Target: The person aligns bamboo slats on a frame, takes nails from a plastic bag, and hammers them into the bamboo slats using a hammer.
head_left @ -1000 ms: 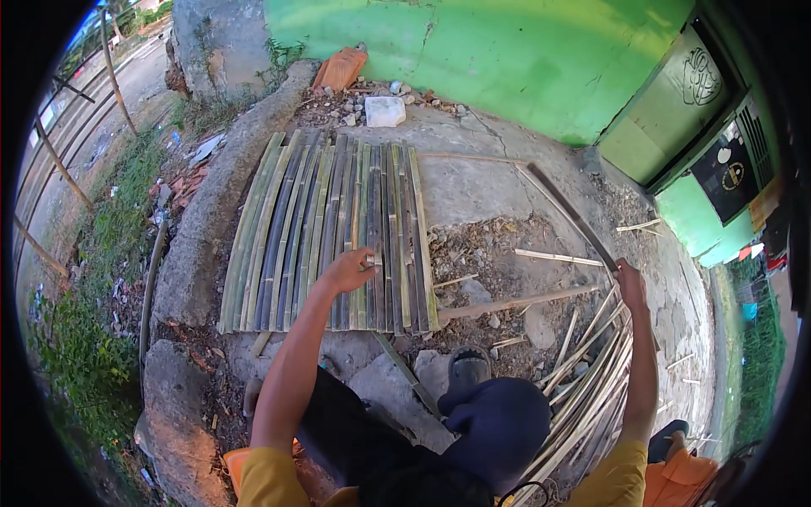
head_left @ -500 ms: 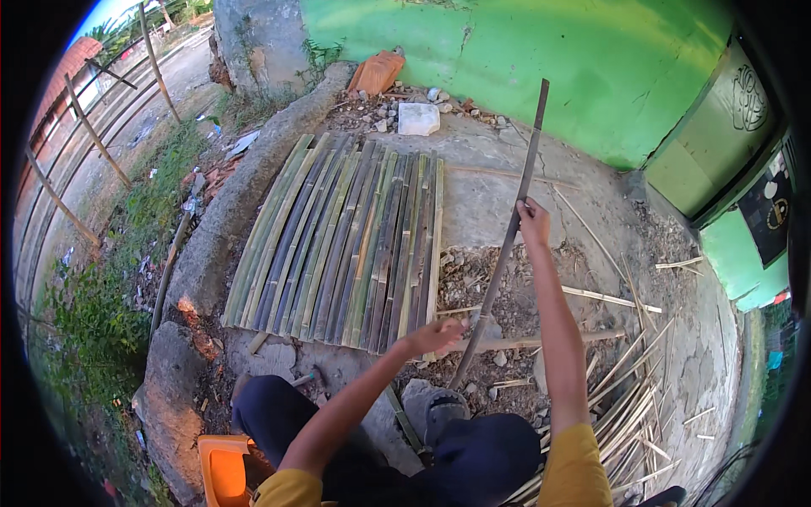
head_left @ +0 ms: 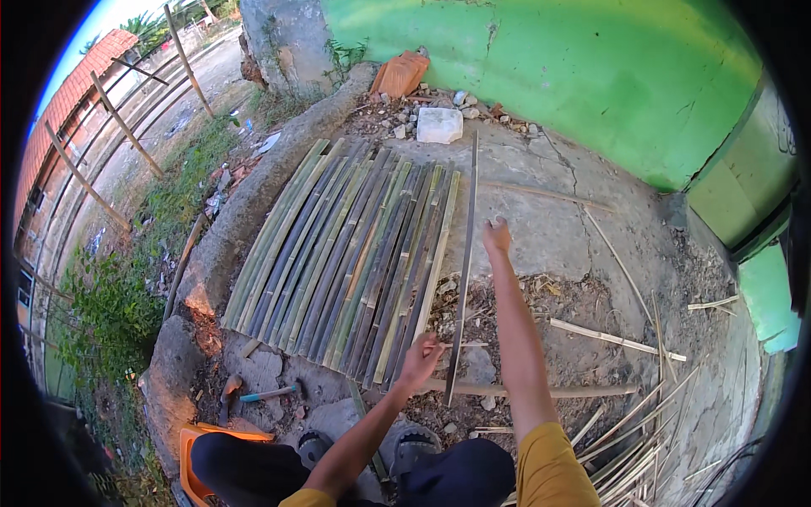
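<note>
A long dark bamboo slat (head_left: 466, 262) stands or lies just right of a row of split bamboo slats (head_left: 346, 253); its near end comes down close to my feet. My right hand (head_left: 497, 237) is beside the upper half of this slat, fingers loosely bent and a small gap between them and the slat. At the near right corner of the row is my left hand (head_left: 420, 362), empty as far as I can see, its fingers partly bent and apart. A thin pale stick (head_left: 465, 344) shows just past its fingertips, crossing near the dark slat.
A wooden pole (head_left: 574, 389) lies across the rubble at the row's near end. Thin bamboo strips (head_left: 634, 456) are heaped at lower right. A hammer (head_left: 270, 394) with a blue-green handle and an orange plastic stool (head_left: 193, 465) are at lower left. A green wall (head_left: 574, 76) stands behind.
The dark slat has swung down and left, alongside the row. My right hand has come off it and moved left and slightly lower. My left hand has moved slightly left and nearer.
</note>
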### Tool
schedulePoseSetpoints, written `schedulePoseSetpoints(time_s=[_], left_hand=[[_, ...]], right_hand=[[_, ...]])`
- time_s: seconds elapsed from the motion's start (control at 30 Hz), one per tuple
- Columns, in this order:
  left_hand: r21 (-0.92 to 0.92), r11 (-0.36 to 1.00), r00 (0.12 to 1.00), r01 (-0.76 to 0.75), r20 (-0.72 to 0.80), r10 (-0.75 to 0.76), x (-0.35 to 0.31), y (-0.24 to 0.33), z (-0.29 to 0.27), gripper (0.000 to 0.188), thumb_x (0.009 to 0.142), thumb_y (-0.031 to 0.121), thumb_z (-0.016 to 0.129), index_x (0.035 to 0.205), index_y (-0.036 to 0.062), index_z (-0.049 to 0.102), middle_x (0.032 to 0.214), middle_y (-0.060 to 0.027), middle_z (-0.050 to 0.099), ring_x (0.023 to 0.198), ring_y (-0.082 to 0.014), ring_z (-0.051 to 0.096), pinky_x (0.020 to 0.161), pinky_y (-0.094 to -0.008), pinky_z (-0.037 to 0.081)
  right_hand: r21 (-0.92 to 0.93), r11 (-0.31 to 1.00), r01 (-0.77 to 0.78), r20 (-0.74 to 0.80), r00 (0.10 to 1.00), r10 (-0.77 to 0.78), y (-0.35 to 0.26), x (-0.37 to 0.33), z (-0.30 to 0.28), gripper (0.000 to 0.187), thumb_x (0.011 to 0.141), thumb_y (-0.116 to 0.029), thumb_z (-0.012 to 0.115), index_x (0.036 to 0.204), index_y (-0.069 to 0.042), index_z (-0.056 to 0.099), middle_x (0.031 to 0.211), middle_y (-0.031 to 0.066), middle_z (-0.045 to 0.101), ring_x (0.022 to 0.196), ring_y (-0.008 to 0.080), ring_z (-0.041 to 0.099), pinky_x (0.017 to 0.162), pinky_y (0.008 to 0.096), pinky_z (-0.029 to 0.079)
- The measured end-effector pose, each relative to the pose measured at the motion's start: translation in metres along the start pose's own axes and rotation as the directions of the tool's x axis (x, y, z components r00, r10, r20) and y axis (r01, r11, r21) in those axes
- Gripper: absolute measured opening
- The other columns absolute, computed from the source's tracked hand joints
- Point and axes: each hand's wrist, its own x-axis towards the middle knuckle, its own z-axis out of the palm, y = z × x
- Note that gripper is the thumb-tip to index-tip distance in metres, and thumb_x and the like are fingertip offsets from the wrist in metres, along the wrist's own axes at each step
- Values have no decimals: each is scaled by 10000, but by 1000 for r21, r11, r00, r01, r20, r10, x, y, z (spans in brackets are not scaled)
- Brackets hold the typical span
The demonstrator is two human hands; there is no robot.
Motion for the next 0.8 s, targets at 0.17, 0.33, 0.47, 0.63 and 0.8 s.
schedulePoseSetpoints(time_s=[0.17, 0.33, 0.47, 0.63, 0.8], left_hand=[[429, 898, 941, -99, -252, 224, -24, -33, -39, 402, 879, 157, 734, 1209, 1, 567, 954, -152, 670, 810, -295, 667, 721, -414, 545], [357, 930, 956, 85, -293, 25, -76, -68, -38, 335, 848, 170, 762, 1085, -18, 618, 796, -162, 687, 689, -297, 685, 661, -417, 536], [400, 915, 965, 44, -255, 65, -92, -83, -42, 294, 855, 142, 756, 1070, -12, 628, 779, -148, 704, 716, -279, 708, 672, -399, 545], [359, 932, 944, 47, -320, 75, -88, -77, -32, 249, 876, 128, 734, 1064, -7, 641, 837, -167, 715, 749, -297, 720, 684, -405, 554], [169, 974, 944, 148, -319, -88, -92, -86, -38, 262, 890, 144, 723, 1092, -11, 658, 876, -160, 715, 749, -270, 730, 694, -394, 570]], right_hand=[[138, 978, 155, 270, 944, -188, 61, -123, -7, 405, 918, -209, 675, 1271, -20, 616, 1169, 252, 706, 1073, 362, 708, 926, 446, 560], [99, 966, 237, 359, 897, -257, 135, -294, -63, 378, 868, -92, 733, 1235, -59, 648, 1048, 133, 700, 884, 255, 695, 809, 385, 580], [78, 972, 224, 451, 861, -234, 124, -374, -87, 417, 855, -70, 743, 1254, -63, 621, 1054, 160, 634, 881, 305, 666, 780, 422, 569], [-141, 911, 388, 375, 872, -313, 123, -382, -65, 426, 881, -242, 754, 1267, -117, 624, 1086, 123, 688, 925, 323, 681, 785, 464, 550], [-130, 986, 103, 506, 862, -24, 128, -360, -32, 462, 886, -337, 769, 1258, -87, 656, 976, 104, 766, 899, 289, 739, 810, 415, 573]])
